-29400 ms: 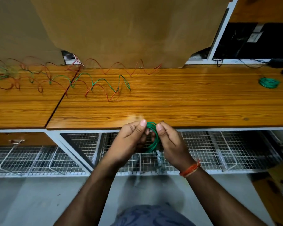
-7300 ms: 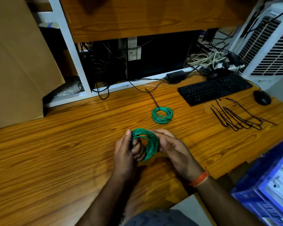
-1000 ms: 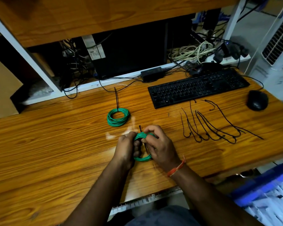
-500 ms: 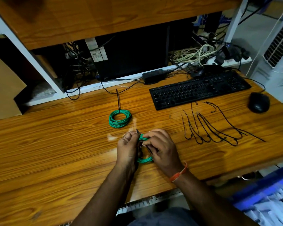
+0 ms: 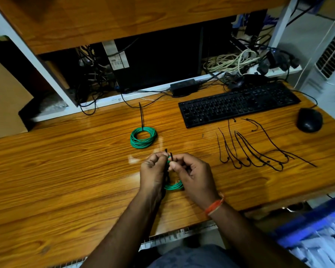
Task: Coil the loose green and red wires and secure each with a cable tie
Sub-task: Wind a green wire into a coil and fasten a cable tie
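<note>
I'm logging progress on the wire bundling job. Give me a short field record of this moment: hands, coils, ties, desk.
left hand: pinches black cable tie at held green wire coil
right hand: pinches the tie's other end
finished green wire coil: flat on wooden desk, already tied
spare black cable ties: loose, right of hands
black keyboard, black mouse: far right

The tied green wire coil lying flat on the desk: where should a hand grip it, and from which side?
Pinch the tied green wire coil across its near rim, coming from above. It lies flat and its open centre admits a finger; the black cable tie tail sticks out on the far side.
</note>
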A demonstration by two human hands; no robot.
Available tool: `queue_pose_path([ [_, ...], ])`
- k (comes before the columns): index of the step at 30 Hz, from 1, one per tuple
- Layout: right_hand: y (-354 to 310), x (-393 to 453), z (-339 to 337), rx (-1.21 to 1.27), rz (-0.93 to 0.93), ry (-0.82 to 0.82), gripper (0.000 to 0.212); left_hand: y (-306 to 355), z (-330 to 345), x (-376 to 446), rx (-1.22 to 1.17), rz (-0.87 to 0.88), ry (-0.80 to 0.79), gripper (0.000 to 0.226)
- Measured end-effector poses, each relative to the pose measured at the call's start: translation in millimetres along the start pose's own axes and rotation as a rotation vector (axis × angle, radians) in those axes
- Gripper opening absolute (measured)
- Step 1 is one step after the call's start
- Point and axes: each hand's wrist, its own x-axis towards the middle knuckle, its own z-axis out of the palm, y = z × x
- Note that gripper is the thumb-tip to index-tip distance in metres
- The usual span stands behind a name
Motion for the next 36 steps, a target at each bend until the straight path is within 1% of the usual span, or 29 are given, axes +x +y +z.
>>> queue_pose_path([
  [3,-3,2,3,-0.034,0.088,0.061,0.015,-2,1,-1,0.026,0.016,-0.009,0.023],
  [6,-7,2,4,-0.110,0.086,0.047,0.010,-3,-1,0,0.020,0.024,-0.011,0.034],
  [7,-9,3,4,-0.134,0.082,0.040,0.010,-4,-1,1,0.023,0.022,-0.017,0.032],
  [8,-11,4,4,-0.154,0.082,0.039,0.014,-4,-1,1,0.033,0.023,-0.026,0.025],
  [10,-12,6,3,-0.237,0.061,0.073,0.028,-4,0,1,0.045,0.029,-0.030,0.011],
  [11,-13,7,1,-0.302,0.031,0.101,0.029,-4,0,2,0.061,0.034,-0.028,0.009],
  [14,-13,14,-3,-0.460,-0.094,0.163,0.010,-7,-1,3,0.120,0.050,-0.045,0.012],
  [15,-12,16,-4,-0.494,-0.117,0.162,0.007,-8,-2,3,0.126,0.054,-0.051,0.013],
  [17,-7,20,-4,-0.538,-0.130,0.140,0.008,-9,-3,3,0.144,0.061,-0.061,0.015],
  [23,-1,31,-2,-0.585,-0.138,0.079,0.004,-10,-3,2,0.222,0.114,-0.038,0.021],
  [28,0,35,-1,-0.605,-0.163,0.046,0.001,-11,-4,2,0.230,0.139,-0.048,0.020],
  [36,-1,35,0,-0.618,-0.173,0.060,0.002,-12,-5,2,0.237,0.186,-0.073,0.025],
])
